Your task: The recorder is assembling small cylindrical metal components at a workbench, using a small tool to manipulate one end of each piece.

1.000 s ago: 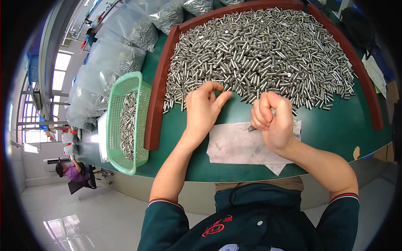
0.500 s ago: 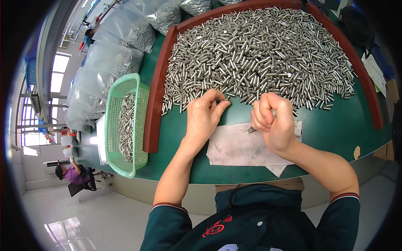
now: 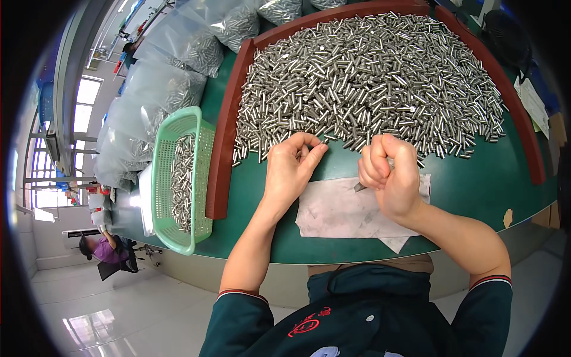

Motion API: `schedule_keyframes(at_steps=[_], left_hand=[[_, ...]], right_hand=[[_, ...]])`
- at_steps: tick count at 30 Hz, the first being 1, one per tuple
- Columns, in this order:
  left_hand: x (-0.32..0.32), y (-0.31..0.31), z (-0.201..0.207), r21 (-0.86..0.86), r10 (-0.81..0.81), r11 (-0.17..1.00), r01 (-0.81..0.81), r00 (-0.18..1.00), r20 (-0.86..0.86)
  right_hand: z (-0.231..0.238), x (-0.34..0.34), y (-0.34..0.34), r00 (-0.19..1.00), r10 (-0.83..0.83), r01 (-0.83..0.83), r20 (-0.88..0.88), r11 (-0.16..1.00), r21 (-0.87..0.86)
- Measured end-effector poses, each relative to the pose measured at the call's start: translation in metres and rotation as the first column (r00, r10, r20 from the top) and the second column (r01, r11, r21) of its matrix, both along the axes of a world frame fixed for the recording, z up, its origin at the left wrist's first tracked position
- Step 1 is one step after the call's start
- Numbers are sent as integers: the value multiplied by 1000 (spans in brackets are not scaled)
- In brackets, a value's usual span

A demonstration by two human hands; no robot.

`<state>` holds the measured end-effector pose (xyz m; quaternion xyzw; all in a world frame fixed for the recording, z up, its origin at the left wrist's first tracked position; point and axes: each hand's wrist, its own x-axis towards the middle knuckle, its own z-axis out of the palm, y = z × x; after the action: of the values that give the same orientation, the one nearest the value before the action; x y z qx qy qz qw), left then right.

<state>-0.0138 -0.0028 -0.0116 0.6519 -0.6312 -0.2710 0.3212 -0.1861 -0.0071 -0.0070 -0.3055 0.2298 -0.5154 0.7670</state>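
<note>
My left hand (image 3: 288, 169) is closed in a pinch at the near edge of a wide heap of short shiny metal pins (image 3: 369, 77). Between thumb and forefinger a small dark end shows, apparently one of the pins; the rest is hidden by the fingers. To its right, my right hand (image 3: 389, 175) makes a fist around a tool whose handle is hidden. Only the tool's flat grey tip (image 3: 359, 187) sticks out, pointing left. Below that fist lies a stained whitish cloth (image 3: 339, 211) on the green tabletop (image 3: 464, 196).
Reddish-brown rails (image 3: 221, 178) border the heap on the left, back and right. Left of them stands a light green basket (image 3: 191, 235) partly filled with pins. Clear plastic bags (image 3: 160, 86) of pins line the back left. A person (image 3: 110, 247) sits far left.
Both hands hold nearly the same pose and place. The whole view has shifted very slightly; nothing is visibly picked up or let go.
</note>
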Motion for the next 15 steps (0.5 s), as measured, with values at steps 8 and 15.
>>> schedule_keyframes(at_steps=[8, 15], left_hand=[[-1, -1, 1, 6, 13, 1000, -13, 999, -38], [8, -3, 12, 289, 186, 932, 220, 394, -900]], right_hand=[[0, 0, -1, 1000, 8, -8, 0, 1000, 2], [-1, -1, -1, 1000, 7, -7, -9, 1000, -3]])
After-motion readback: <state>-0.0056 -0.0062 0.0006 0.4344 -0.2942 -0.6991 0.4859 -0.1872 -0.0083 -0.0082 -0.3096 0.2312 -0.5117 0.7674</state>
